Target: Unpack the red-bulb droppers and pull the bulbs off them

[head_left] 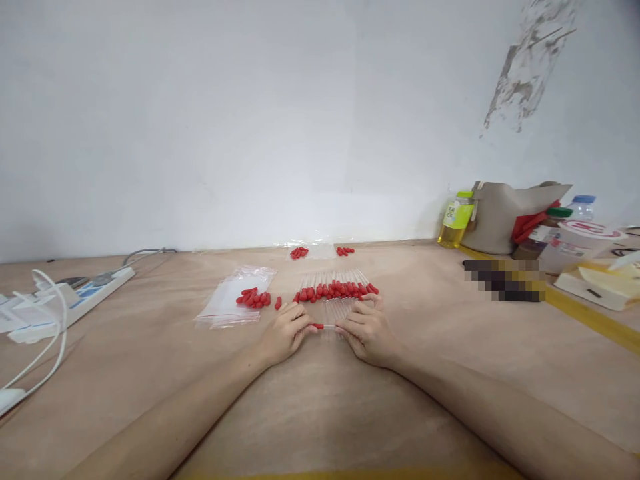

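My left hand [287, 331] is closed, its thumb and fingers pinching a small red rubber bulb [318, 326]. My right hand [369, 331] grips a thin clear dropper tube [329, 327], whose end meets or enters the bulb. Just beyond my hands lies a row of clear droppers with red bulbs [336, 289], tips pointing to the wall. More clear tubes [339, 309] without visible bulbs lie between the row and my hands, partly hidden by my right fingers. Loose red bulbs [254, 298] rest on a clear plastic bag [220, 303] to the left.
Near the wall, another clear bag [321, 251] has red bulbs at both sides. A white power strip [75, 303] with cables is at the left. On the right stand a yellow-green bottle [456, 219], a grey bag [500, 217] and a lidded tub [575, 247].
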Demonstrator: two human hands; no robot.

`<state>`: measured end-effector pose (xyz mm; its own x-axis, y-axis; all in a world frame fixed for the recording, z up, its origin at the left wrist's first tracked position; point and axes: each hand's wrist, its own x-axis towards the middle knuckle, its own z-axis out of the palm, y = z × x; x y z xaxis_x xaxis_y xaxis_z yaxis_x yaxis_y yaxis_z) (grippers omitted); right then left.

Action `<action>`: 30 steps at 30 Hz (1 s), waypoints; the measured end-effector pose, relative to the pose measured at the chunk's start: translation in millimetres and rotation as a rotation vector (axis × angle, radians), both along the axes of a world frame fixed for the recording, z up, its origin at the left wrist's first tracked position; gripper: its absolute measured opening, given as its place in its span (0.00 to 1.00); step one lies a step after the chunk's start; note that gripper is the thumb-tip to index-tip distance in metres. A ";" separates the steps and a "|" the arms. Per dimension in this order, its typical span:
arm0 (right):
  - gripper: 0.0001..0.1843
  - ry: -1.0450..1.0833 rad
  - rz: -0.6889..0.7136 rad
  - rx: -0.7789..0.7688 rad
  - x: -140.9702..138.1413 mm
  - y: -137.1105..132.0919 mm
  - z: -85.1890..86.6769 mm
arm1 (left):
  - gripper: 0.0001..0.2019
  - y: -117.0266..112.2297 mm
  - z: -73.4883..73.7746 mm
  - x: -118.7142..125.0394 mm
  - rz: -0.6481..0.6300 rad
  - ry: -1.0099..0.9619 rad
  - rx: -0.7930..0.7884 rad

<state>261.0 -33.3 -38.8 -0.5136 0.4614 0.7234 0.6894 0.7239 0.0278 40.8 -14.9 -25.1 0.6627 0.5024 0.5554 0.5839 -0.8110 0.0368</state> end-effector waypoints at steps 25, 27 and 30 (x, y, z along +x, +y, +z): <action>0.10 0.246 -0.112 -0.112 15.9 6.5 3.1 | 0.13 24.0 11.3 -48.7 0.397 -0.350 0.024; 0.11 0.241 -0.110 -0.087 9.8 7.4 6.0 | 0.14 31.8 16.4 -59.5 0.511 -0.390 0.021; 0.10 0.206 -0.110 -0.035 1.8 13.6 9.1 | 0.15 40.5 21.0 -77.9 0.630 -0.431 0.032</action>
<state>262.8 -19.7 -29.7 -0.3020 0.5332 0.7903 0.7528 0.6420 -0.1454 -37.1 25.6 -4.1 -0.0222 0.6930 0.7206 0.8761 -0.3338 0.3480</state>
